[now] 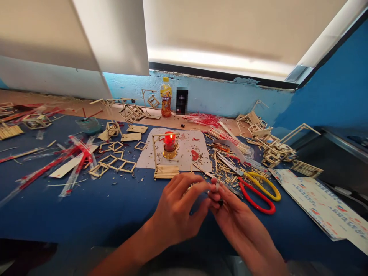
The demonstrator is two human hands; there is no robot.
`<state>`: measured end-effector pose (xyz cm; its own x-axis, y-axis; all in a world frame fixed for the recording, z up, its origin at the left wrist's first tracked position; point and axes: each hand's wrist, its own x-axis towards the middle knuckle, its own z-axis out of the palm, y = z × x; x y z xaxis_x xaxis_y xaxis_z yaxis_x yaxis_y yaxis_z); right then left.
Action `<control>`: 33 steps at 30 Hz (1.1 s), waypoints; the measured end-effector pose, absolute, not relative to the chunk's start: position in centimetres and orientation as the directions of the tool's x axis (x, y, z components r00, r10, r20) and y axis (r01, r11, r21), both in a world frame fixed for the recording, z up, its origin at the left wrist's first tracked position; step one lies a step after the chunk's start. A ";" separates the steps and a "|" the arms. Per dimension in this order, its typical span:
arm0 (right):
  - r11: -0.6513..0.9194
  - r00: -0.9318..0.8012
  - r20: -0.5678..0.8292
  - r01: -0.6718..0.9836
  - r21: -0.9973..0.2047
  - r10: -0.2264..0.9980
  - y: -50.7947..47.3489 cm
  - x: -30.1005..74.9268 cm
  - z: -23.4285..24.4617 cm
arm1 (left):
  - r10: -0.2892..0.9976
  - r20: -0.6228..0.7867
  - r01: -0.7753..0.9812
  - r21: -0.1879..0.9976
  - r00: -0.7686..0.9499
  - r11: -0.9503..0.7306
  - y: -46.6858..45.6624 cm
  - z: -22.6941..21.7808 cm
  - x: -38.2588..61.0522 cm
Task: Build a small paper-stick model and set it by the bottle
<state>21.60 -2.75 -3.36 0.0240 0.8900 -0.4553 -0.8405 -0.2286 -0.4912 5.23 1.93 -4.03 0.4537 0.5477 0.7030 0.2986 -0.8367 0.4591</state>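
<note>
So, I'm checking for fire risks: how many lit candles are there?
1: the red candle on the white sheet, beyond the left hand. No other shows, though some could be hidden.

The stubby red candle (170, 143) looks waxy and translucent, in a shiny gold metallic-looking cup (169, 154). The matt white paper sheet (144, 160) around it carries smooth red wax-like blots (194, 155). Reading clock hours from the candle: at six, a pale stick-built stand with slatted base (166, 172), bare matt wood; at twelve, a glossy see-through plastic bottle with yellow cap (166, 97); at four, long-bladed metal scissors (240, 173), their red and yellow loop handles smooth, plastic-looking; at nine, crinkled, glossy clear-and-red plastic wrappers (76, 153). The broad navy tabletop (120, 218) looks matt; the light-blue painted wall (129, 86), at twelve, is rough and chipped along its upper edge.
</note>
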 end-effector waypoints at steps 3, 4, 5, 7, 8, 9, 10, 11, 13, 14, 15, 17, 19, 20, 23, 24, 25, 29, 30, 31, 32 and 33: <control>-0.186 0.030 -0.490 -0.903 -0.387 0.871 -3.1 20.3 -3.8 | 0.564 0.705 0.242 0.512 0.430 -0.824 0.4 -4.2 5.7; -0.164 0.045 -0.488 -0.911 -0.377 0.872 -3.3 19.9 -4.0 | 0.576 0.700 0.256 0.518 0.422 -0.816 0.2 -4.3 5.9; -0.143 0.062 -0.478 -0.914 -0.381 0.876 -3.4 19.7 -4.2 | 0.588 0.698 0.277 0.519 0.409 -0.809 0.0 -4.4 6.1; -0.100 0.107 -0.441 -0.902 -0.420 0.891 -3.6 19.2 -4.7 | 0.596 0.701 0.309 0.510 0.391 -0.803 -0.1 -4.6 6.3; -0.085 0.126 -0.419 -0.890 -0.448 0.899 -3.8 19.0 -4.9 | 0.595 0.702 0.324 0.500 0.392 -0.803 0.0 -4.6 6.4; -0.071 0.143 -0.397 -0.875 -0.478 0.907 -3.9 18.9 -5.0 | 0.591 0.701 0.338 0.487 0.399 -0.805 0.1 -4.5 6.5; -0.054 0.162 -0.374 -0.861 -0.506 0.913 -4.0 18.7 -5.1 | 0.586 0.700 0.350 0.473 0.408 -0.809 0.1 -4.5 6.5; -0.039 0.175 -0.353 -0.851 -0.525 0.919 -4.2 18.7 -5.1 | 0.578 0.702 0.356 0.459 0.416 -0.814 0.2 -4.4 6.5; -0.027 0.174 -0.328 -0.849 -0.527 0.929 -4.5 18.6 -4.9 | 0.559 0.708 0.349 0.441 0.431 -0.827 0.3 -4.2 6.4; -0.022 0.170 -0.321 -0.855 -0.518 0.932 -4.7 18.6 -4.8 | 0.553 0.708 0.334 0.442 0.440 -0.832 0.3 -4.1 6.3; -0.016 0.169 -0.316 -0.862 -0.507 0.934 -4.9 18.6 -4.7 | 0.551 0.705 0.310 0.455 0.446 -0.834 0.3 -4.1 6.3; -0.013 0.162 -0.306 -0.867 -0.498 0.938 -5.3 18.6 -4.6 | 0.566 0.698 0.257 0.506 0.440 -0.824 0.0 -4.2 6.3; -0.034 0.140 -0.306 -0.864 -0.502 0.942 -5.6 18.6 -4.7 | 0.600 0.685 0.196 0.577 0.414 -0.793 -0.4 -4.4 6.3; -0.052 0.125 -0.306 -0.858 -0.511 0.944 -5.7 18.6 -4.8 | 0.623 0.672 0.164 0.616 0.400 -0.770 -0.6 -4.4 6.3; -0.046 0.152 -0.286 -0.812 -0.581 0.946 -5.8 19.1 -4.9 | 0.687 0.603 0.080 0.725 0.404 -0.684 -1.1 -4.2 6.0; -0.011 0.194 -0.266 -0.788 -0.615 0.944 -5.7 19.4 -4.9 | 0.703 0.581 0.064 0.751 0.409 -0.658 -1.1 -4.0 5.8; 0.034 0.247 -0.241 -0.761 -0.648 0.939 -5.6 19.8 -4.9 | 0.715 0.566 0.059 0.766 0.410 -0.640 -0.9 -3.8 5.6; 0.127 0.397 -0.217 -0.681 -0.721 0.892 -5.2 21.7 -4.8 | 0.697 0.586 0.169 0.703 0.413 -0.691 1.3 -2.9 4.7; 0.124 0.416 -0.244 -0.683 -0.720 0.876 -5.1 22.1 -4.8 | 0.658 0.614 0.201 0.646 0.436 -0.736 2.1 -2.7 4.6; 0.115 0.427 -0.276 -0.691 -0.713 0.861 -5.1 22.4 -4.9 | 0.604 0.641 0.224 0.575 0.474 -0.787 2.8 -2.6 4.6; 0.107 0.436 -0.303 -0.700 -0.707 0.848 -5.0 22.7 -5.0 | 0.553 0.662 0.240 0.508 0.505 -0.827 3.4 -2.6 4.6; 0.101 0.442 -0.321 -0.703 -0.704 0.838 -5.0 22.9 -5.1 | 0.512 0.678 0.249 0.453 0.527 -0.856 4.0 -2.6 4.7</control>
<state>22.90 -5.04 -5.14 0.4422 0.8377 -0.3205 -0.7025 0.1013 -0.7044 4.73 3.95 -2.56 0.5266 0.5122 0.6785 0.2490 -0.8560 0.4530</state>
